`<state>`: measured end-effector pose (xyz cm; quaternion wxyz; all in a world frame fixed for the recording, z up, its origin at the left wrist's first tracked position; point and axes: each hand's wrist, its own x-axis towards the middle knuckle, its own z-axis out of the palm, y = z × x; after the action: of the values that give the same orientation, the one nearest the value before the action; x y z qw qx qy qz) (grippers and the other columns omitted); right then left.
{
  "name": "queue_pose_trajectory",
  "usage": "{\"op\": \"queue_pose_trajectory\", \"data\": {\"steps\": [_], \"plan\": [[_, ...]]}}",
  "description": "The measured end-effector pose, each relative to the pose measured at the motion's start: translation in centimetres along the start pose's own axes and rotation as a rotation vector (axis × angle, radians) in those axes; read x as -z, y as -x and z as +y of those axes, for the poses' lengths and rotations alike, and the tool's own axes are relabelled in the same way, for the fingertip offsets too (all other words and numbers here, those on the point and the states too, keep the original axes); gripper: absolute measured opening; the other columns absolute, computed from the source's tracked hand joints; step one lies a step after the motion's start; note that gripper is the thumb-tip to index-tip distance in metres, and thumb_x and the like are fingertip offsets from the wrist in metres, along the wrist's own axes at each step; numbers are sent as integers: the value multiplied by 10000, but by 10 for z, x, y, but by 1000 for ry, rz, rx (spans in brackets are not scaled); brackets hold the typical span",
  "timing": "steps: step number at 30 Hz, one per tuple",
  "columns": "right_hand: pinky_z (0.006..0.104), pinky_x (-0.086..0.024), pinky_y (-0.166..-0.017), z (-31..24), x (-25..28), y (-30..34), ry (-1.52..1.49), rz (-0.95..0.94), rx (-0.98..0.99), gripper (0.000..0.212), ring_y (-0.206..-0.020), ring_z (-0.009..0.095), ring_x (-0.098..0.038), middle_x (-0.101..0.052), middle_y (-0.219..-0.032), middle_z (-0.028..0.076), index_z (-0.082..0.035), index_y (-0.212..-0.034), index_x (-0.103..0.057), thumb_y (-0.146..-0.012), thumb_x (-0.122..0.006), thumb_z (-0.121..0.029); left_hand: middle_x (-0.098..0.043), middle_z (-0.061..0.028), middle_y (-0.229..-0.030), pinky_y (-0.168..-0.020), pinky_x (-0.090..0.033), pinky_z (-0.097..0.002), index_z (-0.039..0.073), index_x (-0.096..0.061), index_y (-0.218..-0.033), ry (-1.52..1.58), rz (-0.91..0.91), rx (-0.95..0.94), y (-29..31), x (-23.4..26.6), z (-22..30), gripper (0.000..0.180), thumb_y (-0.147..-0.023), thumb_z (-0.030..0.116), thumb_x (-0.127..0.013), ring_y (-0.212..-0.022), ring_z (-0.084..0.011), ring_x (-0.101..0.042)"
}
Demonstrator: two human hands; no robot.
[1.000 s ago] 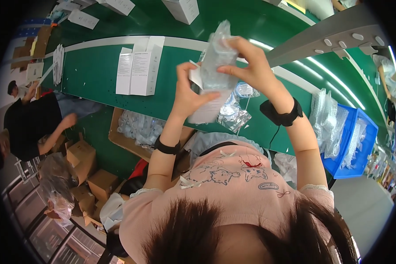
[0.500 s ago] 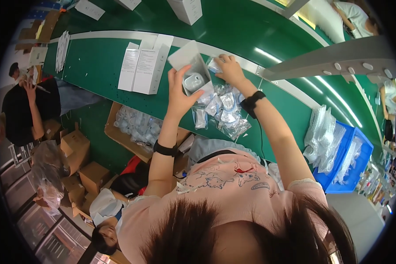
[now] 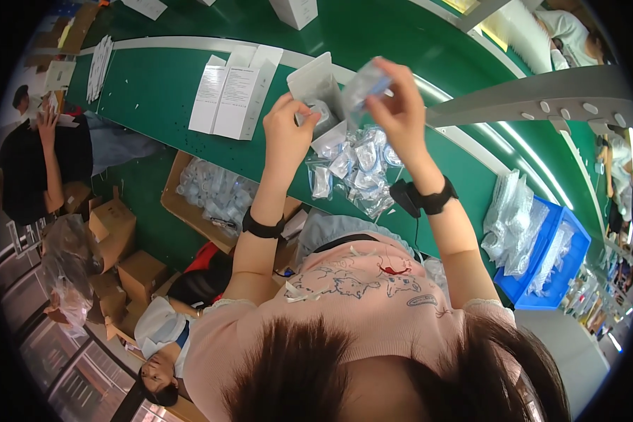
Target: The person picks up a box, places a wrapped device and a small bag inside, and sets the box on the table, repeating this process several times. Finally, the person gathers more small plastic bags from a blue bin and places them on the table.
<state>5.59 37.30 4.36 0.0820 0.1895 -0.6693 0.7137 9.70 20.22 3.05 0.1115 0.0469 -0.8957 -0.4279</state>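
An open white box (image 3: 309, 76) stands tilted on the green bench in front of me, its lid flap raised at the far side. A pale rounded item (image 3: 323, 116) in a clear wrap shows inside. My left hand (image 3: 287, 126) is closed at the box's left wall, thumb and forefinger bent together over its edge. Right of the box, my right hand (image 3: 401, 105) pinches a small clear plastic bag (image 3: 362, 88), blurred, with something blue and white in it. Below lies a pile of similar bagged pieces (image 3: 362, 165).
Two white printed boxes (image 3: 235, 102) stand left of my left hand. A carton (image 3: 179, 190) of clear-wrapped parts sits below the bench edge. At right, a blue bin (image 3: 541, 260) holds bubble-wrap bags (image 3: 513, 225). A grey metal beam (image 3: 527, 98) crosses the right side. Other people sit nearby.
My right hand has lifted a small bag from beside the box and drawn it up and right. My left hand's spread fingers have closed in along the box's wall.
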Motion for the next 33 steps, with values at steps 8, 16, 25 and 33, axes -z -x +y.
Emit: {"op": "queue_pose_trajectory", "data": {"steps": [8, 16, 25, 33], "plan": [[385, -380, -892, 19, -5, -6, 893, -688, 417, 370, -1046, 294, -449, -463, -1109, 84, -66, -1022, -588, -665, -681, -87, -566, -105, -749, -500, -386, -284, -11, -540, -657, 60, 28, 32, 3, -2, -4, 147, -622, 28, -678, -545, -218, -514], [357, -279, -991, 97, 7, 24, 93, -414, -166, 871, -1151, 260, -384, -363, -1266, 136, -22, -1271, -325, -557, -786, -218, -591, -103, -893, -689, -450, -256, 12, -595, -813, 173, 58, -72, 6, -19, -12, 189, -667, 86, -690, -820, -179, -578], [334, -362, -913, 112, 11, -77, -63, 98, 47, 889, -1047, 208, -439, -374, -1198, 127, -17, -1291, -166, -625, -753, -58, -491, -84, -1089, -775, -432, -252, 3, -482, -1067, 331, 821, 92, 55, 81, -114, 271, -806, 36, -551, -973, -168, -507], [335, -451, -857, 223, 38, -133, 448, 144, 58, 982, -1081, 212, -411, -307, -1221, 183, -51, -1321, -16, -646, -729, -32, -524, -42, -1009, -757, -436, -232, 42, -501, -998, 252, 932, 641, 265, 33, -115, 252, -766, -57, -515, -931, -138, -523]]}}
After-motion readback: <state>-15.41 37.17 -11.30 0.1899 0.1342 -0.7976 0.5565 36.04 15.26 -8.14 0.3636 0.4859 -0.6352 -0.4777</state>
